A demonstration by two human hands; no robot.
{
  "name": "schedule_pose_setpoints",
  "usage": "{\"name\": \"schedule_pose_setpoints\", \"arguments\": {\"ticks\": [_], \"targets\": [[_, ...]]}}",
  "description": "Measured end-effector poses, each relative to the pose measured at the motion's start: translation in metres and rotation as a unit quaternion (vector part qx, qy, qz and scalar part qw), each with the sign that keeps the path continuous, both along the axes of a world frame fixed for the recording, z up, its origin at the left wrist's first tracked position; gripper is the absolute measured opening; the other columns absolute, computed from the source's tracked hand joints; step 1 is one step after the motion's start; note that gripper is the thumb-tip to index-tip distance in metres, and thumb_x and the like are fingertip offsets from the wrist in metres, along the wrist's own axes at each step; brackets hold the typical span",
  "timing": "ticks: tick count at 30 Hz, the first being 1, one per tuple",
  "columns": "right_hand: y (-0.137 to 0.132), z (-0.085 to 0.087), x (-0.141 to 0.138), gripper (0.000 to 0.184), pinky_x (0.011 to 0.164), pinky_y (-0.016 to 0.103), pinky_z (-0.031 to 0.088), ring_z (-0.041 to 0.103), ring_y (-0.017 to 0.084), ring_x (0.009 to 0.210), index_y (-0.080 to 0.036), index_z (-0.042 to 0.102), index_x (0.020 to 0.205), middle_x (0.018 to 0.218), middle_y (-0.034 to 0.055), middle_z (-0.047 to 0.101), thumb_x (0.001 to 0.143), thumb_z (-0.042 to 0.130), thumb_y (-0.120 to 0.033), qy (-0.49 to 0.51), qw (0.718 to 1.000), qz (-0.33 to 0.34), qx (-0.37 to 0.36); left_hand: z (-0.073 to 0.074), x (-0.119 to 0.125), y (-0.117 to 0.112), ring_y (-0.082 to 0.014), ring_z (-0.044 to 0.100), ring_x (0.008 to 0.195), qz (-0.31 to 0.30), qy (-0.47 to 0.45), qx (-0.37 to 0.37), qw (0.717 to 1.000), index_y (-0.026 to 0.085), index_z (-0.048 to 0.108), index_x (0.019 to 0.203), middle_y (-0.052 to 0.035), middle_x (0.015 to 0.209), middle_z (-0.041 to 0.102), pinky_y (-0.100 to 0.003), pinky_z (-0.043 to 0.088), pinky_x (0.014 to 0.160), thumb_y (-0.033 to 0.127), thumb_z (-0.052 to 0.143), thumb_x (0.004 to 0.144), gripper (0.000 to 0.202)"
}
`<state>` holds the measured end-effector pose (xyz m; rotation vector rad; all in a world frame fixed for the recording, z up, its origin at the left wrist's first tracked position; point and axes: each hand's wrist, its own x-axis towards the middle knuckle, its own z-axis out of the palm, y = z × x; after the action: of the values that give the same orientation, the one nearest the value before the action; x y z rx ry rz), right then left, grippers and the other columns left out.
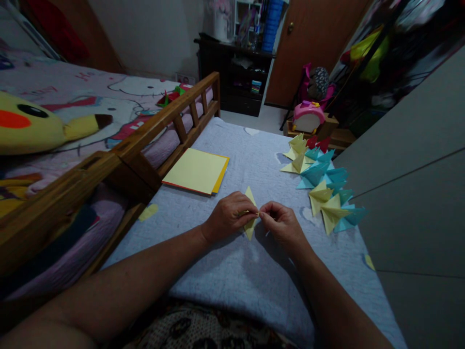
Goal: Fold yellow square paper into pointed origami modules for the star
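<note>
Between my two hands is a folded pale yellow origami paper [249,195], its pointed ends sticking out above and below my fingers. My left hand [229,215] is closed, pinching the paper from the left. From the right, my right hand [283,223] pinches a small tip of the same paper, its fingertips almost meeting the left ones. Both hands hide the paper's middle. Up and to the left lies a stack of square paper sheets [194,170], pale yellow on top with orange and red edges showing. On the right stand several folded paper pieces [330,206] in yellow, light blue and red.
A light blue quilted cover [250,286] spreads under my hands. Along the left runs a wooden rail [163,131], with a yellow plush toy [29,123] on the bed behind it. A pale cabinet [417,203] borders the right side. A dark shelf [236,77] stands at the back.
</note>
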<state>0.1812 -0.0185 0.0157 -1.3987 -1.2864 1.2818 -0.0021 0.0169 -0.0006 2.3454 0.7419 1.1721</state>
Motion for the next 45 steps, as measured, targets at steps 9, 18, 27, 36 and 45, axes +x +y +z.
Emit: {"name": "schedule_pose_setpoints", "arguments": {"ticks": [9,18,27,36,45], "targets": [[0.0006,-0.0003,0.0000,0.019,0.049,0.023,0.033,0.044,0.010,0.051,-0.019,0.061,0.069,0.055,-0.0049,0.051,0.068,0.067,-0.037,-0.024,1.000,-0.004,0.001,-0.0008,0.0001,0.0016,-0.0166,0.060,0.078,-0.008,0.002,0.022,1.000,0.016,0.069,0.088,-0.0037,0.080,0.069,-0.029,0.048,0.073,0.028,0.059,0.099,0.019],[0.0006,0.0011,0.0013,0.020,0.050,0.023,0.034,0.046,0.010,0.051,-0.018,0.061,0.070,0.055,-0.0046,0.052,0.069,0.067,-0.038,-0.041,0.999,0.001,0.010,0.0004,-0.0005,0.0009,-0.0169,0.060,0.081,-0.001,0.033,0.030,0.999,0.017,0.068,0.090,-0.0046,0.083,0.069,-0.030,0.049,0.075,0.025,0.057,0.100,0.017],[-0.0008,0.0007,0.0019,0.018,0.050,0.023,0.035,0.046,0.011,0.052,-0.018,0.062,0.072,0.057,-0.0045,0.051,0.070,0.064,-0.036,-0.052,0.998,0.008,0.023,0.0010,0.0008,0.0009,-0.0166,0.059,0.078,-0.003,0.023,0.044,0.999,0.016,0.067,0.089,-0.0045,0.081,0.069,-0.030,0.049,0.072,0.025,0.056,0.100,0.018],[-0.0045,0.0062,0.0003,0.012,0.051,0.025,0.038,0.048,0.012,0.052,-0.020,0.060,0.071,0.058,-0.0030,0.052,0.073,0.058,-0.031,-0.146,0.983,0.002,0.107,-0.0009,0.0007,0.0017,-0.0169,0.059,0.079,-0.004,0.028,0.050,0.998,0.017,0.067,0.089,-0.0042,0.081,0.068,-0.030,0.049,0.072,0.025,0.055,0.101,0.019],[-0.0047,0.0035,0.0030,0.008,0.051,0.023,0.039,0.050,0.011,0.054,-0.019,0.062,0.074,0.064,-0.0025,0.054,0.078,0.057,-0.024,-0.192,0.966,0.020,0.171,-0.0019,0.0003,0.0016,-0.0169,0.059,0.079,-0.003,0.031,0.058,0.998,0.018,0.066,0.089,-0.0043,0.082,0.068,-0.030,0.049,0.073,0.027,0.054,0.101,0.020]]}}
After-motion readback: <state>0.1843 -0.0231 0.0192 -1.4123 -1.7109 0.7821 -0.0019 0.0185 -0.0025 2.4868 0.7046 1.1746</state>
